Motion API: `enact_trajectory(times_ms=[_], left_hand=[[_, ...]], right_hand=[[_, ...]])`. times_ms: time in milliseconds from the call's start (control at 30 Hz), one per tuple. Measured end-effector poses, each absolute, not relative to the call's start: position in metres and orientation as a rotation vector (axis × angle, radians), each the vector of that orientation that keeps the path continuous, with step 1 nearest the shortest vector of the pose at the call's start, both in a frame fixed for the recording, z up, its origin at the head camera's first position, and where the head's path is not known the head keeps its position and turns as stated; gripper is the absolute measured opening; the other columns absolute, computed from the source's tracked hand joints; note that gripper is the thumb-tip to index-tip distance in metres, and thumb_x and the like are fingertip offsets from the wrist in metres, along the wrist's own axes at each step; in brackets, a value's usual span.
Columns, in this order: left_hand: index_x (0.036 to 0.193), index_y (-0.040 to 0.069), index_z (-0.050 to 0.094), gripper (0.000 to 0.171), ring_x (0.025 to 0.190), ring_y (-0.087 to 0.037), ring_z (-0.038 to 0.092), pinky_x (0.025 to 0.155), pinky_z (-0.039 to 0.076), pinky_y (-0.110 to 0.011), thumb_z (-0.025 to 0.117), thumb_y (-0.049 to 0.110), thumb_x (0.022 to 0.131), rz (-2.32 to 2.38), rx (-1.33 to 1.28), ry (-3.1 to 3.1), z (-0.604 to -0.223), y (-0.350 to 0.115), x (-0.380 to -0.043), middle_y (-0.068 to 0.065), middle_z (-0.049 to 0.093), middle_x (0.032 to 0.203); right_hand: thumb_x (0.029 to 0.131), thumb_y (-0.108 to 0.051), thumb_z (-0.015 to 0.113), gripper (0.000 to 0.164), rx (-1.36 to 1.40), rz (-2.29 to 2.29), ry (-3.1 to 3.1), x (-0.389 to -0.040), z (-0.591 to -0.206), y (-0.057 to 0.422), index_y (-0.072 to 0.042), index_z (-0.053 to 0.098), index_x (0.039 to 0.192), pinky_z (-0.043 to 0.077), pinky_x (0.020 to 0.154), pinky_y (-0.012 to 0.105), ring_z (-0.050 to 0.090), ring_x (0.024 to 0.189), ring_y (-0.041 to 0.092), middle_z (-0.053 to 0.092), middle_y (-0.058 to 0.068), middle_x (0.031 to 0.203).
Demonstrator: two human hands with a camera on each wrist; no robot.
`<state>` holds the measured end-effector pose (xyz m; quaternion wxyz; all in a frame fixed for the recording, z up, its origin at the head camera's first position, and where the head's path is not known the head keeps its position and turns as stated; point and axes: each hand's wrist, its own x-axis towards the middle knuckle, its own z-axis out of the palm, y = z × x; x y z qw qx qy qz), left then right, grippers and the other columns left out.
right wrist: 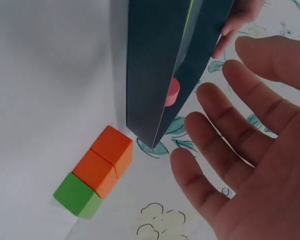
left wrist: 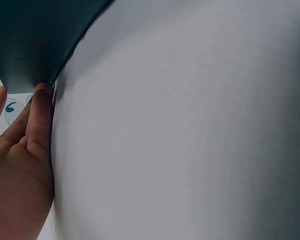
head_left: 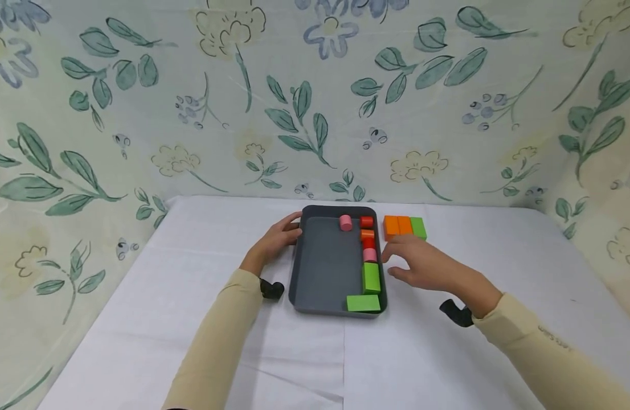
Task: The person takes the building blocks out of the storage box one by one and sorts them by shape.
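Observation:
My left hand (head_left: pixel 275 242) rests its fingertips at the upper left rim of a dark grey tray (head_left: pixel 325 262). In the left wrist view the fingers reach up to the tray's outer wall (left wrist: pixel 27 55). My right hand (head_left: pixel 422 262) hovers beside the tray's right edge, fingers spread and nothing held. A pink cylinder (head_left: pixel 346 222) sits near the tray's far end. Down the right side run a red cylinder (head_left: pixel 366 222), an orange piece (head_left: pixel 367 234), a red piece (head_left: pixel 368 243), a pink piece (head_left: pixel 369 255) and a green block (head_left: pixel 371 278). Another green block (head_left: pixel 363 303) lies crosswise in the near right corner.
Outside the tray's far right corner, two orange blocks (right wrist: pixel 105 160) and a green block (right wrist: pixel 76 195) stand in a row, partly behind my right hand in the head view. A white cloth (head_left: pixel 181 319) covers the table. A floral curtain (head_left: pixel 315 114) hangs behind.

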<state>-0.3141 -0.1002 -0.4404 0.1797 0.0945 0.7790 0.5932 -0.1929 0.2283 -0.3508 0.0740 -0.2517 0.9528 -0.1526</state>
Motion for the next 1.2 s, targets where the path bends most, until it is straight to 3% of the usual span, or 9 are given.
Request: enact_trajectory(times_ms=[600,900,1200], left_hand=[[0.156,0.026,0.031,0.059,0.142,-0.033,0.045,0.119,0.037,-0.049,0.051,0.017,0.102,1.673,0.261,2.198,-0.440,-0.101,-0.312,-0.014,0.036,0.160],[0.156,0.027,0.031,0.059,0.142,-0.033,0.045,0.119,0.035,-0.049,0.051,0.017,0.102,1.676,0.250,2.198,-0.441,-0.100,-0.313,-0.013,0.036,0.160],[0.157,0.026,0.030,0.059,0.143,-0.033,0.044,0.119,0.036,-0.049,0.050,0.016,0.102,1.676,0.242,2.199,-0.440,-0.100,-0.311,-0.014,0.035,0.161]], right_hand=[[0.086,-0.012,0.074,0.026,-0.885,-0.342,2.832,-0.181,-0.379,0.200,-0.009,0.071,0.112,0.056,0.095,0.039,0.055,0.111,0.021,0.063,0.004,0.117],[0.081,-0.022,0.080,0.036,-0.852,-0.083,2.919,-0.178,-0.376,0.192,-0.012,0.071,0.115,0.054,0.088,0.039,0.053,0.109,0.024,0.063,0.006,0.117],[0.083,-0.016,0.078,0.033,-0.883,-0.163,2.910,-0.178,-0.379,0.194,-0.013,0.073,0.116,0.055,0.092,0.040,0.055,0.109,0.023,0.064,0.006,0.118]])
